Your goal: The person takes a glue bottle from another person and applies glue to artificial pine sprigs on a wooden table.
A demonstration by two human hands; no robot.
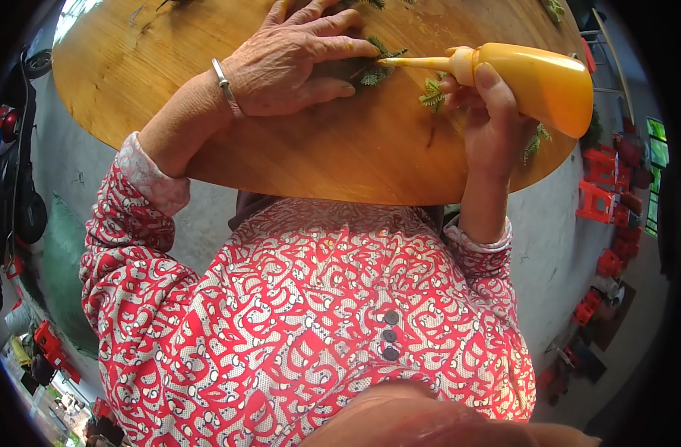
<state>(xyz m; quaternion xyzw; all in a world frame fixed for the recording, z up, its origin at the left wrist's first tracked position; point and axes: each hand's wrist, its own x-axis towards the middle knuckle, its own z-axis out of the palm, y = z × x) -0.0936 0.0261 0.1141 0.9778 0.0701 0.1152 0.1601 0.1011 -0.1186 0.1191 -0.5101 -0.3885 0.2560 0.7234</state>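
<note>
My right hand point(493, 112) is wrapped round a yellow squeeze bottle point(542, 82), tilted nearly onto its side. Its long thin nozzle points left, and the tip is at a small green sprig point(380, 63) on the wooden table point(296, 160). Fingers spread, my left hand point(288, 63) lies on the tabletop, its index fingertip at the sprig's edge. Yellowish smears show on some fingers. Another green sprig point(432, 94) lies below the nozzle, close to my right fingers. A further sprig point(533, 143) is partly hidden behind my right wrist.
More greenery point(554, 10) lies at the table's far right. Red plastic stools point(597, 195) stand along the right side of the room. A dark green sack-like shape point(66, 276) is on the floor at left. The table's near edge runs close to my body.
</note>
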